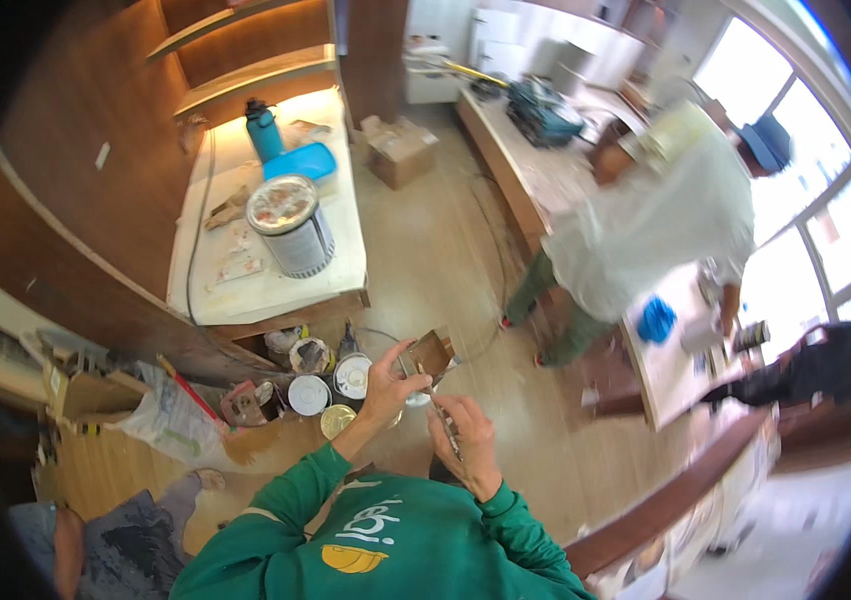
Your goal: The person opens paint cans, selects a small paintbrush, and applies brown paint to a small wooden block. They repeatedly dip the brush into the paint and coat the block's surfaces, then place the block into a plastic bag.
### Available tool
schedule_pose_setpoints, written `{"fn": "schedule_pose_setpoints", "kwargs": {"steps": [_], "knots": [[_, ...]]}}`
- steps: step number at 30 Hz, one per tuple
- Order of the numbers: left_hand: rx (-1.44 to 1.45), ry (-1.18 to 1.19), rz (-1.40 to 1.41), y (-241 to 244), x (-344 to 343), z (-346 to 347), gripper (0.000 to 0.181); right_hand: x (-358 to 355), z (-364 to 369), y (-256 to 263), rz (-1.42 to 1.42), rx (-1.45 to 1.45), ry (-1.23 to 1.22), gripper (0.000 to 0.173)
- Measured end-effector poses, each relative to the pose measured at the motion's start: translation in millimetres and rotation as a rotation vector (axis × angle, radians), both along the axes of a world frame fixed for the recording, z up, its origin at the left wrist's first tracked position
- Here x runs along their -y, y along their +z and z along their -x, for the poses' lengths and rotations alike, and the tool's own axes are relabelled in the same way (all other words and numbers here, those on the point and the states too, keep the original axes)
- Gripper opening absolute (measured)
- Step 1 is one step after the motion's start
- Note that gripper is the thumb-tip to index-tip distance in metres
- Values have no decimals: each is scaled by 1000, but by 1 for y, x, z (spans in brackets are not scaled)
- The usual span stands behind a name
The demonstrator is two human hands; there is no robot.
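My left hand (384, 386) grips a small open brown box (434, 354), with the thumb across its near edge. The box's open side faces up and its inside looks brown; what it contains cannot be made out. Close below the box, my right hand (468, 442) is curled around a slim, metallic-looking object (455, 439), mostly hidden by the fingers. Both hands are in front of my green sweatshirt, above the wood floor (425, 247). Beneath my left forearm stand white-lidded paint cans (310, 395) and a gold-coloured lid (337, 421).
A large paint can (292, 229), a blue bottle (265, 135) and a blue container (301, 161) stand on a white-topped bench. A person (650, 217) bends over a long workbench at right. Another person (125, 540) is at lower left. A cardboard box (399, 154) sits on the floor.
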State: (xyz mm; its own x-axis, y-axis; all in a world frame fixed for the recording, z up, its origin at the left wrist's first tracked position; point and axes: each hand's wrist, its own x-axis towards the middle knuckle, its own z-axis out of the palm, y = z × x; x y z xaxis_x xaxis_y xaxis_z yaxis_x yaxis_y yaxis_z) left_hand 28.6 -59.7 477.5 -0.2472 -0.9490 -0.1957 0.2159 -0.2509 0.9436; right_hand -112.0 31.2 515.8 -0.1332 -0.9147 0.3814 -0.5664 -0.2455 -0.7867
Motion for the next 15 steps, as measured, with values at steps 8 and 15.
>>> {"fn": "schedule_pose_setpoints", "kwargs": {"steps": [8, 15], "knots": [[-110, 334, -120, 2, 91, 66, 70, 115, 98, 24, -159, 90, 284, 34], [-90, 506, -85, 20, 186, 82, 70, 194, 203, -40, -632, 115, 286, 23]]}}
